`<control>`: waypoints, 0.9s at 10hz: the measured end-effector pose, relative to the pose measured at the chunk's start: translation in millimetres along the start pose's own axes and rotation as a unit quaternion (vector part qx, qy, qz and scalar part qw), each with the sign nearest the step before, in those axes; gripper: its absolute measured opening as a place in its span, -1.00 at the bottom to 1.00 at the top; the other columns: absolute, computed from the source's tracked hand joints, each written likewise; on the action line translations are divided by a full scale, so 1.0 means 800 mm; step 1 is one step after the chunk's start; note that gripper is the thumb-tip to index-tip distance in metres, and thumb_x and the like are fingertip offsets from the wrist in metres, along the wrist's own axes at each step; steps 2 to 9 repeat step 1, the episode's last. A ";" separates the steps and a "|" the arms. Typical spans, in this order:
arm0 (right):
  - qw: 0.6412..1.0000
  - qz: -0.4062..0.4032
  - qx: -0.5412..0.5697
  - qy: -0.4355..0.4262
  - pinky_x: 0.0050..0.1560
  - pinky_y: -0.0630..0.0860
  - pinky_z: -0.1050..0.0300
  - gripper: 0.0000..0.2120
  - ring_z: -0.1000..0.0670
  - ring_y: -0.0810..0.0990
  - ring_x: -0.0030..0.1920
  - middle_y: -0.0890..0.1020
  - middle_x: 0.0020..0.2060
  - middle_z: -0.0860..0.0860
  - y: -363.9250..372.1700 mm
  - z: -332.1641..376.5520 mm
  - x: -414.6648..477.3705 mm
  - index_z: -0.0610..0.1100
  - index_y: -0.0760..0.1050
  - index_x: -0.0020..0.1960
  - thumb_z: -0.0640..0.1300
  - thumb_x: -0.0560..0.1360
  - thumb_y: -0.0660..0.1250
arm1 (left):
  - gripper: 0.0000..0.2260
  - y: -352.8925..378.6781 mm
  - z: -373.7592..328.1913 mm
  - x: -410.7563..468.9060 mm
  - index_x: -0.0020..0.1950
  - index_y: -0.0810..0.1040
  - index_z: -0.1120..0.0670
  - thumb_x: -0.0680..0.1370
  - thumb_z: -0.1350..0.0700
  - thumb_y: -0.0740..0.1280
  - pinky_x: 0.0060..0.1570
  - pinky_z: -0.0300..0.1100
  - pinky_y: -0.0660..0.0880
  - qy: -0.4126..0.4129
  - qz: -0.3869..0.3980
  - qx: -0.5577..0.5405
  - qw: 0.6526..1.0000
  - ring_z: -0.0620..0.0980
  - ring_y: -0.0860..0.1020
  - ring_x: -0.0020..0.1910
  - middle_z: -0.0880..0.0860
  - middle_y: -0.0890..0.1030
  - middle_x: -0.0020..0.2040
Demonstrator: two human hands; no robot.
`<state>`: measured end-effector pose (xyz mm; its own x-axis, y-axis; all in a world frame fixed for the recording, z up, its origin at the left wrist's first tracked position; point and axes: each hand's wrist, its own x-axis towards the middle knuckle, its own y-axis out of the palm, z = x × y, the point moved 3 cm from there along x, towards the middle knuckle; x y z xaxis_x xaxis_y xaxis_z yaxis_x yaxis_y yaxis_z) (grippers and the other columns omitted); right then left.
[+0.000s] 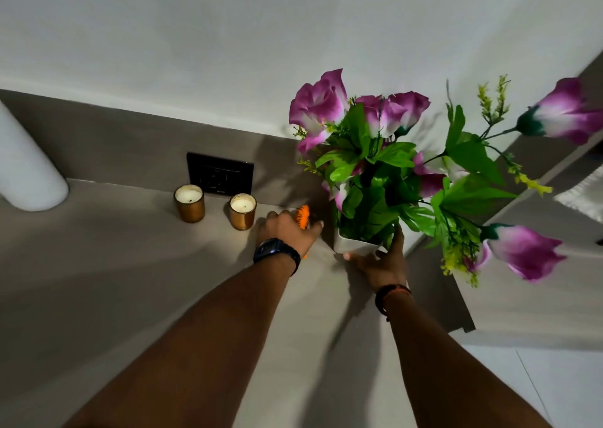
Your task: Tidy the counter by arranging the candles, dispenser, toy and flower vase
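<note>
Setting: grey counter (114, 280) running along a grey backsplash, with a plain white wall (228, 36) above it.
Backsplash: a black socket plate (220, 173) is set into it, just behind the candles.
Far left: a white cylindrical object (26, 166) stands on the counter; only its lower part shows, and whether it is the dispenser cannot be told.
Candles: two white candles in copper-coloured glasses. The left candle (189, 203) and the right candle (242, 211) stand upright near each other, not touching.
Toy: a small orange toy with dark stripes (302, 214) lies on the counter between the right candle and the vase, mostly hidden under the left hand.
Left hand (287, 230): palm down, fingers curled over the toy and closed around it. A dark wristwatch (276, 253) sits on the wrist.
Flower vase: a white square vase (354, 245) stands upright on the counter's right part, holding purple-and-white artificial flowers (326, 108) with green leaves that spread wide.
Right hand (380, 263): wraps the vase's near corner, thumb along the front, fingers reaching up its right side. A dark band (391, 294) circles the wrist.
</note>
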<state>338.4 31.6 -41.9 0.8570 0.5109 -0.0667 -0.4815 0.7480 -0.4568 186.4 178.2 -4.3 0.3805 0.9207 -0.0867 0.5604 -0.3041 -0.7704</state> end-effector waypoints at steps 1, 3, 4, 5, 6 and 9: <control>1.000 -0.022 0.006 0.000 0.31 0.41 -0.13 0.22 -0.14 0.42 0.33 0.40 0.41 -0.12 -0.012 0.005 -0.016 0.13 -0.06 0.53 -0.04 0.12 0.67 | -0.39 -0.012 -0.006 -0.019 0.13 0.56 0.11 0.36 -0.37 0.34 0.04 0.01 0.49 0.021 -0.016 0.001 1.000 0.21 0.50 0.06 0.19 0.53 0.08; 1.000 -0.022 0.006 0.000 0.31 0.41 -0.13 0.22 -0.14 0.42 0.33 0.40 0.41 -0.12 -0.012 0.005 -0.016 0.13 -0.06 0.53 -0.04 0.12 0.67 | -0.39 -0.012 -0.006 -0.019 0.13 0.56 0.11 0.36 -0.37 0.34 0.04 0.01 0.49 0.021 -0.016 0.001 1.000 0.21 0.50 0.06 0.19 0.53 0.08; 1.000 -0.022 0.006 0.000 0.31 0.41 -0.13 0.22 -0.14 0.42 0.33 0.40 0.41 -0.12 -0.012 0.005 -0.016 0.13 -0.06 0.53 -0.04 0.12 0.67 | -0.39 -0.012 -0.006 -0.019 0.13 0.56 0.11 0.36 -0.37 0.34 0.04 0.01 0.49 0.021 -0.016 0.001 1.000 0.21 0.50 0.06 0.19 0.53 0.08; 1.000 -0.022 0.006 0.000 0.31 0.41 -0.13 0.22 -0.14 0.42 0.33 0.40 0.41 -0.12 -0.012 0.005 -0.016 0.13 -0.06 0.53 -0.04 0.12 0.67 | -0.39 -0.012 -0.006 -0.019 0.13 0.56 0.11 0.36 -0.37 0.34 0.04 0.01 0.49 0.021 -0.016 0.001 1.000 0.21 0.50 0.06 0.19 0.53 0.08; 1.000 -0.022 0.006 0.000 0.31 0.41 -0.13 0.22 -0.14 0.42 0.33 0.40 0.41 -0.12 -0.012 0.005 -0.016 0.13 -0.06 0.53 -0.04 0.12 0.67 | -0.39 -0.012 -0.006 -0.019 0.13 0.56 0.11 0.36 -0.37 0.34 0.04 0.01 0.49 0.021 -0.016 0.001 1.000 0.21 0.50 0.06 0.19 0.53 0.08; 1.000 -0.022 0.006 0.000 0.31 0.41 -0.13 0.22 -0.14 0.42 0.33 0.40 0.41 -0.12 -0.012 0.005 -0.016 0.13 -0.06 0.53 -0.04 0.12 0.67 | -0.39 -0.012 -0.006 -0.019 0.13 0.56 0.11 0.36 -0.37 0.34 0.04 0.01 0.49 0.021 -0.016 0.001 1.000 0.21 0.50 0.06 0.19 0.53 0.08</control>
